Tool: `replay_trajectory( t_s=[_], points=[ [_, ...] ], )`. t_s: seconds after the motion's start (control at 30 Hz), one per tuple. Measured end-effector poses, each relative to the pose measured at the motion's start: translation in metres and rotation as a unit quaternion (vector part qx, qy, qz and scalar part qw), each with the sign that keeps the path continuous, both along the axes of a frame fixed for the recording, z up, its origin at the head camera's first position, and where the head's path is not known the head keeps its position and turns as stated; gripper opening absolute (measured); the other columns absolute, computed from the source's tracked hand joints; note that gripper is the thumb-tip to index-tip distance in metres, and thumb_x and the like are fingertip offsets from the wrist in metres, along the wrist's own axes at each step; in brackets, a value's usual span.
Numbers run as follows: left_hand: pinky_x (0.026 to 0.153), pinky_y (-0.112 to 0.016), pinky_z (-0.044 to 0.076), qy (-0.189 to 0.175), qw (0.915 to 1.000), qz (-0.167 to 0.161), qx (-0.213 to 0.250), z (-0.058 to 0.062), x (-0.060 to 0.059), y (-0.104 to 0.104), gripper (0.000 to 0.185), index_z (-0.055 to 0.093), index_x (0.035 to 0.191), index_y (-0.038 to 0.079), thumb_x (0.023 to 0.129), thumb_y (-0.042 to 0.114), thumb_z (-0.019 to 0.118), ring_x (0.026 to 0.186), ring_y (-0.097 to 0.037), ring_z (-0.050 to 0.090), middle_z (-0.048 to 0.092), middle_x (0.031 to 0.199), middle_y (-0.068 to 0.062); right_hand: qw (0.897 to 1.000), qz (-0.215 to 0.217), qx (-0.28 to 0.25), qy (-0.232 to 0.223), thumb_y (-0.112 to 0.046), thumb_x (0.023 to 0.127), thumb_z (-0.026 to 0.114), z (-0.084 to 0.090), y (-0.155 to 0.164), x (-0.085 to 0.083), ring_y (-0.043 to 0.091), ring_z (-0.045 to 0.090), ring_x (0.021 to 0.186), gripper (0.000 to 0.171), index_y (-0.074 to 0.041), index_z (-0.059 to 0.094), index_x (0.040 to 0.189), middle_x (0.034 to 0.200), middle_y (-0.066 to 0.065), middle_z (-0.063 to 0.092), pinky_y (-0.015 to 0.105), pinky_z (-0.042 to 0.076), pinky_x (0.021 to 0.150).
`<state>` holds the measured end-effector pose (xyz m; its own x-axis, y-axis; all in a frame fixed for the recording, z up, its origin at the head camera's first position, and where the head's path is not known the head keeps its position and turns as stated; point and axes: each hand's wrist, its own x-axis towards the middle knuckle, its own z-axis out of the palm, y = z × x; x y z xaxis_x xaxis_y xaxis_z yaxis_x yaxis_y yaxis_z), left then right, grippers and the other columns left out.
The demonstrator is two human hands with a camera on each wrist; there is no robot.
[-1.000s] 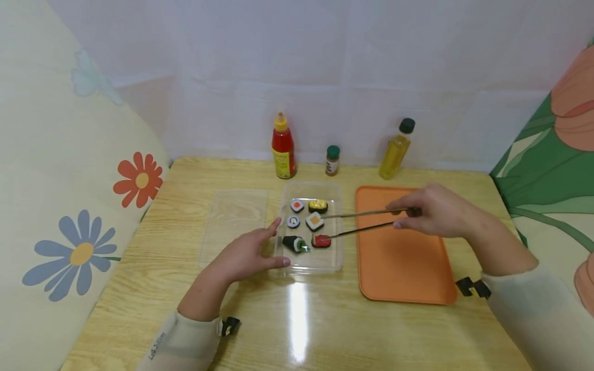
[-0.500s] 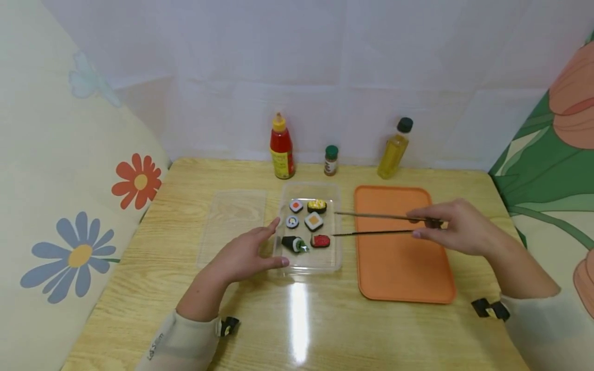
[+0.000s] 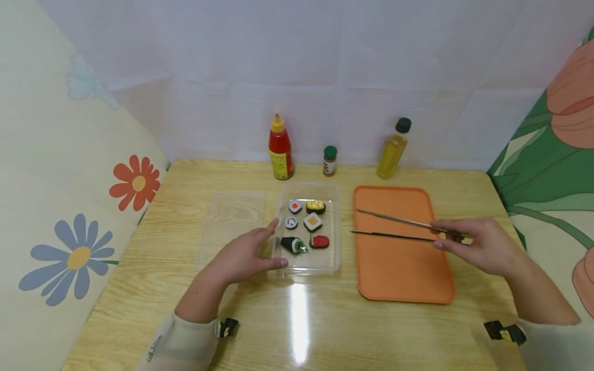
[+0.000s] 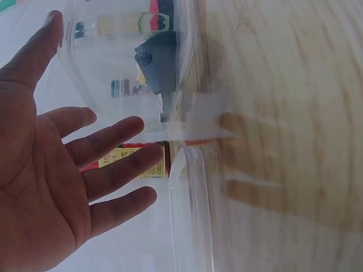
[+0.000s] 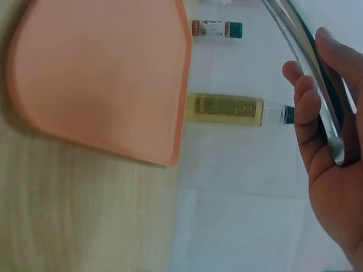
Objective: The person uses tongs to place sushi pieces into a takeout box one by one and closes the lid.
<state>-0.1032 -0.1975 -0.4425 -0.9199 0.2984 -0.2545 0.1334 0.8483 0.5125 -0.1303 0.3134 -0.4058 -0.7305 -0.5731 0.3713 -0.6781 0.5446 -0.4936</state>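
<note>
A clear plastic container (image 3: 335, 226) in the middle of the wooden table holds several toy sushi pieces (image 3: 313, 221). My left hand (image 3: 248, 252) lies flat with straight fingers against the container's left wall (image 4: 181, 102). My right hand (image 3: 473, 245) grips a pair of metal tongs (image 3: 394, 229) at their hinged end over the right part of the orange tray (image 3: 399, 268). The tong tips are spread apart, hold nothing, and point left over the tray's left edge. In the right wrist view the tongs (image 5: 317, 73) run along my fingers.
The container's clear lid (image 3: 232, 221) lies flat to its left. A red sauce bottle (image 3: 280, 149), a small spice jar (image 3: 329, 161) and a yellow oil bottle (image 3: 393, 149) stand along the back wall. Flowered panels close off both sides of the table.
My right hand has drawn the tongs back to the right, out of the container and over the orange tray, with nothing in them. The left hand has stayed put.
</note>
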Motion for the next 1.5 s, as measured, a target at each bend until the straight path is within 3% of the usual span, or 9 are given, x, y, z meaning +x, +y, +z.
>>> replay_trajectory(
  t_s=[0.17, 0.4, 0.63, 0.83, 0.93, 1.03, 1.23, 1.5],
  points=[
    [0.113, -0.060, 0.039, -0.003, 1.0000, 0.001, 0.003, -0.001, 0.000, -0.001, 0.114, 0.023, 0.167, 0.025, 0.079, 0.081, 0.069, 0.143, -0.040, 0.046, 0.044, 0.159, -0.017, 0.999, -0.035, -0.011, 0.010, 0.008, 0.075, 0.087, -0.011, 0.011, 0.010, 0.000, 0.058, 0.070, 0.046, -0.006, 0.078, 0.118, 0.084, -0.015, 0.070, 0.015, 0.043, 0.058],
    [0.114, -0.061, 0.039, -0.003, 1.0000, 0.003, 0.008, 0.000, 0.001, 0.000, 0.113, 0.022, 0.167, 0.024, 0.080, 0.079, 0.069, 0.143, -0.040, 0.045, 0.045, 0.159, -0.017, 0.995, -0.097, -0.036, -0.004, 0.006, 0.080, 0.084, -0.024, 0.027, 0.025, -0.002, 0.062, 0.073, 0.039, -0.003, 0.078, 0.118, 0.089, -0.004, 0.076, 0.016, 0.043, 0.055],
    [0.114, -0.060, 0.039, 0.004, 0.9999, 0.001, 0.015, -0.002, 0.002, -0.002, 0.113, 0.022, 0.167, 0.023, 0.081, 0.078, 0.069, 0.143, -0.040, 0.046, 0.048, 0.156, -0.017, 0.988, -0.146, -0.045, -0.011, 0.008, 0.082, 0.083, -0.036, 0.042, 0.036, -0.010, 0.064, 0.077, 0.038, 0.003, 0.076, 0.119, 0.104, -0.014, 0.076, 0.010, 0.048, 0.059],
    [0.115, -0.059, 0.038, 0.000, 0.9997, 0.005, 0.024, -0.003, 0.002, -0.002, 0.113, 0.021, 0.167, 0.023, 0.081, 0.077, 0.071, 0.144, -0.039, 0.045, 0.050, 0.155, -0.016, 0.976, -0.211, -0.026, -0.044, -0.003, 0.089, 0.081, -0.044, 0.051, 0.045, -0.019, 0.059, 0.086, 0.036, 0.004, 0.073, 0.124, 0.102, 0.012, 0.079, 0.010, 0.049, 0.058],
    [0.115, -0.059, 0.038, 0.000, 0.9996, 0.005, 0.029, -0.002, 0.002, -0.003, 0.113, 0.021, 0.167, 0.022, 0.081, 0.076, 0.072, 0.144, -0.040, 0.045, 0.050, 0.154, -0.017, 0.968, -0.245, -0.016, -0.055, -0.009, 0.091, 0.081, -0.050, 0.055, 0.049, -0.024, 0.054, 0.088, 0.035, 0.003, 0.073, 0.124, 0.103, 0.017, 0.078, 0.009, 0.048, 0.059],
    [0.115, -0.059, 0.037, -0.002, 0.9995, 0.006, 0.030, -0.002, 0.002, -0.003, 0.113, 0.021, 0.168, 0.023, 0.081, 0.075, 0.072, 0.144, -0.040, 0.044, 0.051, 0.154, -0.016, 0.961, -0.271, -0.022, -0.052, -0.011, 0.090, 0.083, -0.057, 0.059, 0.053, -0.028, 0.051, 0.088, 0.035, 0.002, 0.075, 0.121, 0.101, 0.007, 0.079, 0.006, 0.047, 0.060],
    [0.116, -0.059, 0.037, -0.004, 0.9995, 0.003, 0.032, -0.002, 0.002, -0.002, 0.113, 0.021, 0.168, 0.022, 0.082, 0.075, 0.072, 0.144, -0.039, 0.044, 0.051, 0.154, -0.016, 0.949, -0.306, -0.050, -0.055, -0.008, 0.089, 0.083, -0.069, 0.065, 0.058, -0.031, 0.050, 0.087, 0.033, 0.006, 0.075, 0.118, 0.095, -0.039, 0.061, 0.002, 0.046, 0.063],
    [0.117, -0.058, 0.035, -0.002, 0.9994, 0.002, 0.035, -0.004, 0.002, -0.001, 0.111, 0.021, 0.167, 0.021, 0.083, 0.071, 0.073, 0.145, -0.039, 0.043, 0.052, 0.154, -0.016, 0.916, -0.388, -0.044, -0.094, -0.023, 0.093, 0.081, -0.080, 0.074, 0.060, -0.034, 0.042, 0.083, 0.043, 0.006, 0.073, 0.122, 0.091, -0.051, 0.048, -0.001, 0.041, 0.064]
  ],
)
